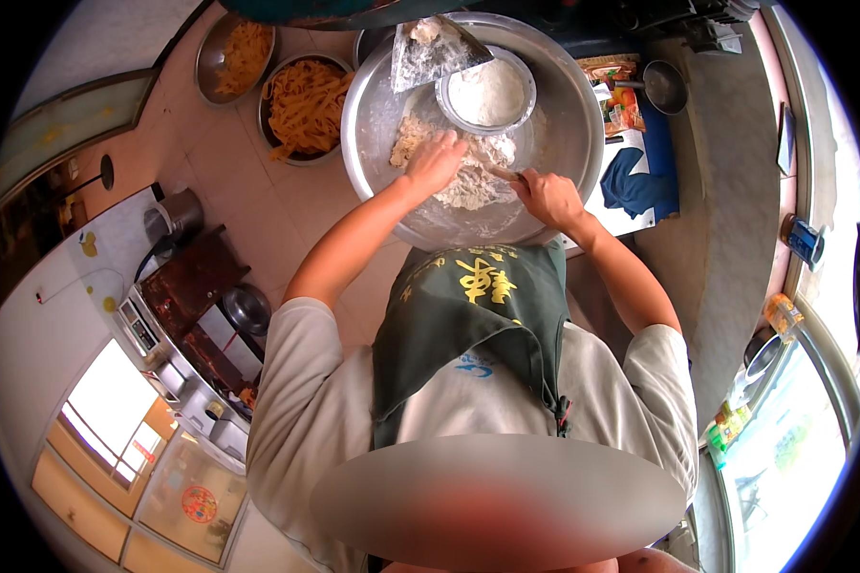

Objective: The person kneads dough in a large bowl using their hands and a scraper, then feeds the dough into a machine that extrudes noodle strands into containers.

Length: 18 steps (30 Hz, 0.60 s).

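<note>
the right hand gripped a slim tool, seemingly angled to reach the crumbly flour mixture in the wide metal basin. the left hand, fingers extended, held nothing visible by the mixture. a flour bowl sat inside the basin, probably for easy reach.

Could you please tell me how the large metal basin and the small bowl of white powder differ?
The large basin is far wider than the small bowl. The small bowl holds white powder, while the large basin holds scattered, clumpy pale mixture. Both are round and open-topped.
</note>
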Available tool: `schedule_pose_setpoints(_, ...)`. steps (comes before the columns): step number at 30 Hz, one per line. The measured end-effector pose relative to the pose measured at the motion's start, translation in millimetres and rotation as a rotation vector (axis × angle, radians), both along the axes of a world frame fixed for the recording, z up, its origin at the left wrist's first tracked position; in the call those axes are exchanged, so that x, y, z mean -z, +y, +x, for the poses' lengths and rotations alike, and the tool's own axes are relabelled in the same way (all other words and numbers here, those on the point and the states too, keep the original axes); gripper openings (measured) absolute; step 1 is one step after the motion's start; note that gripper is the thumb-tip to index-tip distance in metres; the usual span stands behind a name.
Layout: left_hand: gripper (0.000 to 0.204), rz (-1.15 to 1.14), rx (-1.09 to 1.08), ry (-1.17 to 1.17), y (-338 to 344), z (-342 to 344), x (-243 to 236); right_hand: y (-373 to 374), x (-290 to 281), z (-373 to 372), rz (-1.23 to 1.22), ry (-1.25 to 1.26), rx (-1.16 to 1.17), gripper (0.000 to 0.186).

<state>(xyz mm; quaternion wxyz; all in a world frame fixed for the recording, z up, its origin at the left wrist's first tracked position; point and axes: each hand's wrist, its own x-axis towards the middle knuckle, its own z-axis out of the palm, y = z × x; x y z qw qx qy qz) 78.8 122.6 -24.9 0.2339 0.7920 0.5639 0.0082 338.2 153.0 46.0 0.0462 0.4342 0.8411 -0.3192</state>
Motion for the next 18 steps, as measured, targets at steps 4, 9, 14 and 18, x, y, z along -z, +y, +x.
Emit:
schedule_pose_setpoints(4, 0.039, 0.026, -0.213, -0.063, -16.5, 38.2, 34.4, 7.2, 4.3, 13.4, 0.093, 0.007, 0.036, 0.031)
schedule_pose_setpoints(9, 0.036, -0.084, -0.38, -0.36, -19.2, 37.2, 51.0, -3.1, 4.4, 2.4, 0.094, 0.006, 0.021, 0.033)
schedule_pose_setpoints(14, 0.024, -0.181, -0.477, -0.52, -20.4, 52.3, 55.7, 1.7, 23.8, -7.2, -0.047, -0.166, -0.003, 0.036)
schedule_pose_setpoints(18, 0.018, -0.198, -0.366, -0.674, -31.2, 37.4, 47.3, 8.1, 40.6, -12.6, -0.103, -0.275, -0.021, 0.042)
